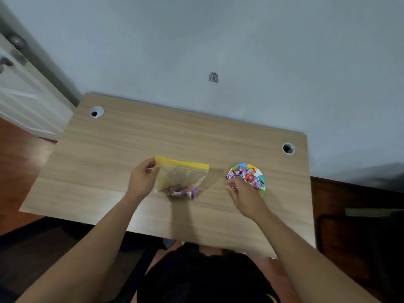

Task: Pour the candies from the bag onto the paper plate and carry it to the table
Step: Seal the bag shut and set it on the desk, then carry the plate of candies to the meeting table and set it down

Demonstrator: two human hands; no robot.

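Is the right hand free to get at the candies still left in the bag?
Probably yes. The right hand hovers by the paper plate, seemingly empty, with bare desk between it and the bag, which the left hand holds up by its yellow top.

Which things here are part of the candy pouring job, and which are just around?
Job: zip bag, candies, paper plate, left hand pinching the bag, right hand by the plate.
Just around: desk, cable holes, door.

Yellow-topped clear bag (182, 176), multicoloured plate (261, 174), light woodgrain table (131, 149).
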